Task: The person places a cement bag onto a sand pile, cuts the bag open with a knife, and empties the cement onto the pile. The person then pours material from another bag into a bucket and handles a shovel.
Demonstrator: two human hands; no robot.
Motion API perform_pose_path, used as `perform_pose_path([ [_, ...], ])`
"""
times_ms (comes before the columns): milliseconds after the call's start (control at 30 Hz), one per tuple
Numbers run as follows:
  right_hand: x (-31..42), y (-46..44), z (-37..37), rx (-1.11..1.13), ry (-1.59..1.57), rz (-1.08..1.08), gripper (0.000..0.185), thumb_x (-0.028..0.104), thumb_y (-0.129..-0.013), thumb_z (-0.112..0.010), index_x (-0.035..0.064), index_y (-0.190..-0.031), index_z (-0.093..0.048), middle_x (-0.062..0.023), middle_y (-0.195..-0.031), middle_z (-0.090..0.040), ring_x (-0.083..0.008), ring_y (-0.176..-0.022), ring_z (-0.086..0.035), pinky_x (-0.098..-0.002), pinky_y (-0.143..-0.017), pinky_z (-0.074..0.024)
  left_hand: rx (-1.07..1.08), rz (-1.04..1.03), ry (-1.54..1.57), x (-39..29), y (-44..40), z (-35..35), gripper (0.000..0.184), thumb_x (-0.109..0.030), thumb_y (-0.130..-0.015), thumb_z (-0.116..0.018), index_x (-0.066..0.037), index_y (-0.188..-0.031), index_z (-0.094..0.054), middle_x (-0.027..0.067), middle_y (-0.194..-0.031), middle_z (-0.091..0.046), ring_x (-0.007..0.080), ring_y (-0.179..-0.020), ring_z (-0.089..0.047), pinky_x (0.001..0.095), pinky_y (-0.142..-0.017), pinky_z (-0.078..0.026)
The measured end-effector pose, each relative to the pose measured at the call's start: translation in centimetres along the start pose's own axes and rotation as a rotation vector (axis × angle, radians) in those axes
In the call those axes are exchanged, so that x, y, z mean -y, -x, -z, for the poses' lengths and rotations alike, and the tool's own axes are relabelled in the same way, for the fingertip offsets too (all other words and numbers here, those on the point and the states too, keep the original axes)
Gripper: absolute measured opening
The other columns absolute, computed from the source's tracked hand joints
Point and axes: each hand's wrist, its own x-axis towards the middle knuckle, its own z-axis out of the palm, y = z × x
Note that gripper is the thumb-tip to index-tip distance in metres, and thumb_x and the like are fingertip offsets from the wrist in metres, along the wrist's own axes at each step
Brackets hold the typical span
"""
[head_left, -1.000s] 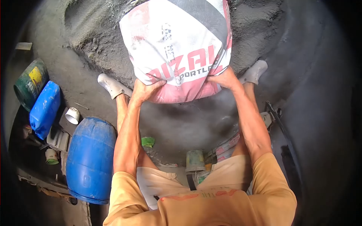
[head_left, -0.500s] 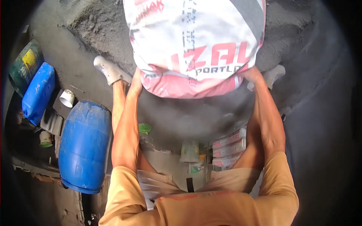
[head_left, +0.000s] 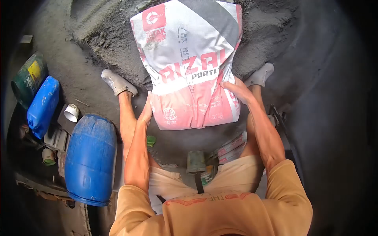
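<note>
A white and red cement bag (head_left: 189, 74) printed "RIZAL" and "PORTL" is between my spread legs, over a heap of grey powdery material (head_left: 106, 43). My left hand (head_left: 147, 110) grips the bag's lower left edge, its fingers mostly hidden behind it. My right hand (head_left: 239, 90) is closed on the right edge, with the thumb on the front and creases running from the grip. The bag's front faces me, its lower end towards me. Whether the bag rests on the heap or hangs just above it, I cannot tell.
To the left lie a blue barrel (head_left: 91, 159), a blue jerrycan (head_left: 43, 106), a dark green container (head_left: 29, 80) and a white cup (head_left: 71, 113). Behind the bag's near end are stacked printed bags (head_left: 232, 148) and a dirty bucket (head_left: 195, 162). A clog (head_left: 118, 82) flanks the heap.
The bag has come lower in the view and tilted, so more of its front and its red lower part show. Both hands have moved with it, still holding its sides.
</note>
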Motion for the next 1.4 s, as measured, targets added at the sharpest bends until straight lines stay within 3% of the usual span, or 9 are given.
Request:
perform_pose_path([
  [200,2.6,3.3,-0.8,0.019,-0.114,0.101,0.064,0.019,-0.082,-0.06,-0.0036,-0.138,-0.04,-0.0111,-0.129,-0.052,-0.019,-0.115,-0.051,-0.0315,-0.101,-0.0389,0.006,-0.156,0.146,-3.7,4.1,-1.0,0.071,-0.055,-0.099,-0.03,0.001,-0.142,-0.038,0.0109,-0.144,-0.043,0.0214,-0.13,-0.041,0.0326,-0.11,-0.026],
  [533,8.3,10.5,-2.7,-0.035,-0.113,0.086,0.047,0.019,-0.085,-0.055,-0.0033,-0.126,-0.053,-0.0068,-0.112,-0.061,-0.0134,-0.1,-0.057,-0.0278,-0.089,-0.0443,-0.173,-0.299,-0.081,-11.2,17.2,-4.4,0.062,-0.047,-0.1,-0.034,0.0,-0.141,-0.039,0.0135,-0.137,-0.047,0.0218,-0.124,-0.046,0.032,-0.105,-0.035],
  [567,8.8,11.0,-2.9,-0.032,-0.112,0.097,0.047,0.019,-0.085,-0.055,-0.0033,-0.126,-0.053,-0.0068,-0.112,-0.061,-0.0134,-0.1,-0.057,-0.0278,-0.089,-0.0443,-0.142,-0.244,0.018,-10.4,16.6,-3.6,0.059,-0.043,-0.101,-0.035,0.002,-0.138,-0.042,0.0128,-0.129,-0.053,0.0204,-0.117,-0.051,0.0304,-0.1,-0.04],
  [800,12.1,14.6,-2.9,-0.037,-0.03,0.216,0.048,0.02,-0.088,-0.052,-0.005,-0.129,-0.049,-0.0102,-0.119,-0.058,-0.0147,-0.105,-0.056,-0.0285,-0.093,-0.0432,0.021,-0.411,0.079,-10.6,16.4,-1.7,0.063,-0.046,-0.1,-0.032,0.005,-0.135,-0.042,0.0132,-0.129,-0.054,0.0211,-0.115,-0.054,0.0323,-0.099,-0.041],
  [867,12.5,15.1,-3.0,-0.01,-0.057,0.196,0.05,0.02,-0.091,-0.051,-0.0061,-0.133,-0.045,-0.0115,-0.125,-0.056,-0.0158,-0.111,-0.055,-0.0294,-0.096,-0.0423,-0.09,-0.567,0.053,-11.0,16.5,-1.8,0.058,-0.041,-0.102,-0.033,0.008,-0.124,-0.053,0.0124,-0.113,-0.062,0.0185,-0.099,-0.059,0.0294,-0.089,-0.045],
  [967,12.2,15.5,-2.9,-0.012,-0.104,0.292,0.05,0.022,-0.091,-0.05,-0.0067,-0.132,-0.046,-0.0119,-0.125,-0.056,-0.0161,-0.111,-0.055,-0.03,-0.098,-0.0416,0.006,-0.495,0.113,-12.8,19.0,-3.1,0.057,-0.041,-0.102,-0.032,0.008,-0.124,-0.053,0.013,-0.113,-0.062,0.018,-0.099,-0.06,0.0301,-0.088,-0.046],
  [1067,12.5,15.5,-2.8,-0.028,-0.07,0.324,0.049,0.021,-0.091,-0.05,-0.0069,-0.131,-0.047,-0.0119,-0.124,-0.057,-0.0163,-0.112,-0.054,-0.0304,-0.099,-0.0402,-0.05,-0.51,0.157,-13.2,20.0,-4.0,0.058,-0.041,-0.101,-0.032,0.008,-0.124,-0.053,0.0136,-0.114,-0.062,0.0177,-0.1,-0.06,0.0305,-0.088,-0.047],
  [1133,13.4,16.1,-3.2,-0.095,-0.035,0.415,0.044,0.019,-0.087,-0.051,-0.0059,-0.123,-0.054,-0.0094,-0.115,-0.06,-0.0141,-0.103,-0.055,-0.029,-0.092,-0.0425,-0.035,-0.5,0.168,-13.5,20.3,-4.1,0.058,-0.041,-0.101,-0.032,0.007,-0.124,-0.053,0.0139,-0.115,-0.062,0.0183,-0.101,-0.06,0.0311,-0.089,-0.047],
  [1400,14.5,15.6,-2.6,-0.155,0.084,0.588,0.041,0.025,-0.089,-0.056,-0.0037,-0.118,-0.059,-0.0089,-0.108,-0.064,-0.0147,-0.1,-0.057,-0.0301,-0.09,-0.0443,0.031,-0.798,0.168,-13.5,18.7,-3.6,0.06,-0.045,-0.101,-0.032,0.006,-0.123,-0.055,0.0139,-0.115,-0.062,0.0201,-0.105,-0.059,0.0335,-0.091,-0.046],
])
